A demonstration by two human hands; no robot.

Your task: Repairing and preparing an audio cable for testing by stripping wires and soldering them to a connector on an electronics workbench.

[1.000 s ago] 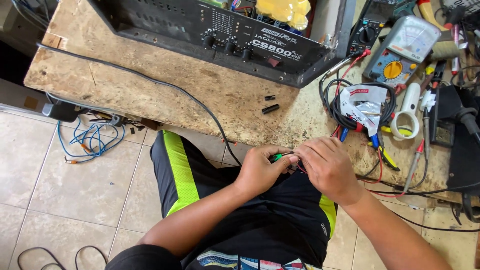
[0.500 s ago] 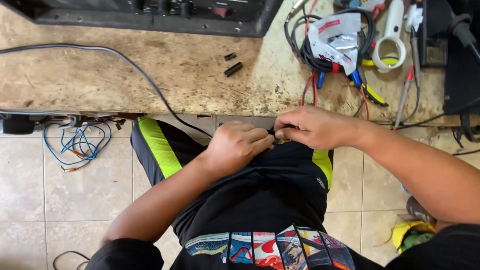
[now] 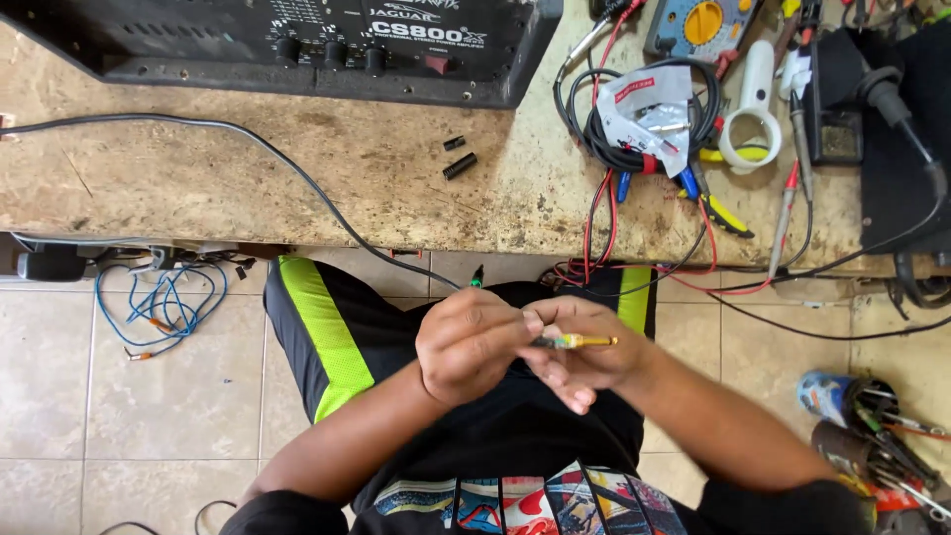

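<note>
Your two hands meet over your lap, just below the edge of the table (image 3: 297, 188), and the work in hand looks like fitting or stripping down a small gold audio plug (image 3: 580, 342) — its metal tip pokes out to the right between your fingers. Your left hand (image 3: 471, 342) is curled into a loose fist around the rear of the plug, where a dark cable (image 3: 297, 173) appears to run in from the table; your right hand (image 3: 584, 362) is closed on the plug from beneath, thumb and fingertips pinching the shaft, so the tip lies across its fingers. Whether the plug's sleeve is on or off you cannot tell from here, since your fingers cover it. Two small black sleeves (image 3: 458, 159) lie on the table well above your hands, near the front of the black amplifier (image 3: 297, 40). As a judgement, the next move calls for a steady left-hand hold on the cable end while the right hand turns or slides a part along the shaft — a fine, low-force move. A coil of black cable with a plastic bag (image 3: 644, 114) and a white magnifier (image 3: 753, 114) sit further right.
</note>
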